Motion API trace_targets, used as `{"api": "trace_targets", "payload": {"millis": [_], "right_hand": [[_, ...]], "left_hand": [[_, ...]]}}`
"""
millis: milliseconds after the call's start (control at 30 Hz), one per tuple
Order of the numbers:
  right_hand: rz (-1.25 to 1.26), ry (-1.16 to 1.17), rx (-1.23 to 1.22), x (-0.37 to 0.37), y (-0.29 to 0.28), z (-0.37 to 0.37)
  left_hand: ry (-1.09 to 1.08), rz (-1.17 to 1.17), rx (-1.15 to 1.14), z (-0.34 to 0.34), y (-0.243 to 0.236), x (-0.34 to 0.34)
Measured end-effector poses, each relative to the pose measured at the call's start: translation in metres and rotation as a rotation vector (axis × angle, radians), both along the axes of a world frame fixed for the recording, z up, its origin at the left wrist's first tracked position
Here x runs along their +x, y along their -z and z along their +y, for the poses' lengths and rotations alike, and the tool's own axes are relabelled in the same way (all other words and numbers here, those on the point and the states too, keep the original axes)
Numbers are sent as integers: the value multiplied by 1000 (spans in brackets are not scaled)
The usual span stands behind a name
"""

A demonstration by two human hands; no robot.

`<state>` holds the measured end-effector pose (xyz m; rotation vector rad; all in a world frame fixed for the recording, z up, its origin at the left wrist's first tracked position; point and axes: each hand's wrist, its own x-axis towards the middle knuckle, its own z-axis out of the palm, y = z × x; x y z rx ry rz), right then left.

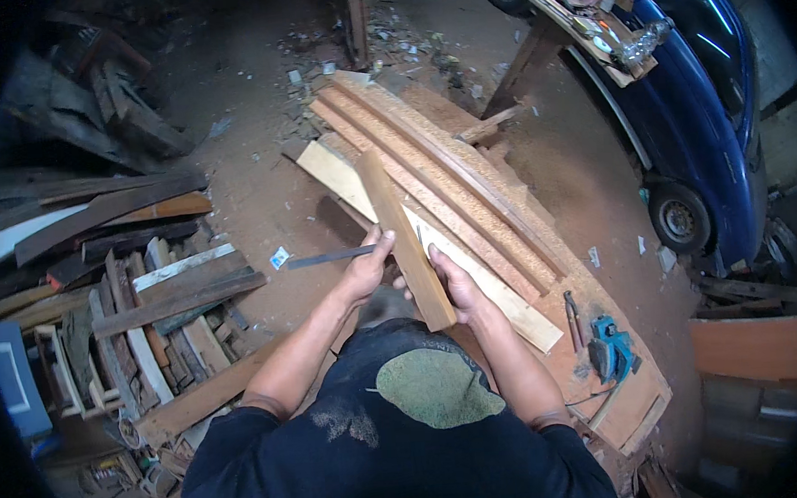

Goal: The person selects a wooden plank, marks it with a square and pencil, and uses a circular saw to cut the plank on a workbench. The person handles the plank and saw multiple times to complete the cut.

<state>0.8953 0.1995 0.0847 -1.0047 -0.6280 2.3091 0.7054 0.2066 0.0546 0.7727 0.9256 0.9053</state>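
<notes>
Dark T-shirt (339, 472) closest to the lens, dusty at the chest, with a large green leaf-shaped print (439, 388). Both forearms reach away from it.

From my remote post I make out the brown board (405, 253) between the two hands, raised over the near edge of the table (640, 394), slanting from upper left to lower right. Right hand (460, 286): fingers wrapped round the board's lower half from the right side, tips showing past its left edge. By that thumb I note a thin dark item (420, 236), too small to name. Left hand (364, 274): fingers closed on a dark flat strip (326, 257) that juts out leftward; thumb tip at the board's left edge, though whether it presses the wood I cannot tell.

On the table, a pale plank (512, 315) runs behind the board, with reddish-brown strips (450, 191) beyond it. Near the right end I log a long-handled tool (573, 316) just beside a teal power tool (612, 350). Stacked timber offcuts (178, 299) lie to the left; a blue car (717, 152) stands far right.
</notes>
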Motion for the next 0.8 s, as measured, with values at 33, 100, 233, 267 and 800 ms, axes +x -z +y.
{"api": "trace_targets", "payload": {"millis": [33, 100, 233, 267, 800], "right_hand": [[-3, -36, -18, 12, 4, 11], [-131, -58, 103, 37, -4, 31], [-323, -49, 434, 80, -17, 57], [-397, -59, 544, 89, -29, 59], [-647, -87, 990, 277, -90, -44]], "left_hand": [[93, 79, 94, 12, -1, 8], [272, 227, 221, 40, -1, 10], [410, 228, -18, 94, -13, -7], [419, 72, -57, 104, -9, -8], [739, 754, 1051, 30, -103, 212]]}}
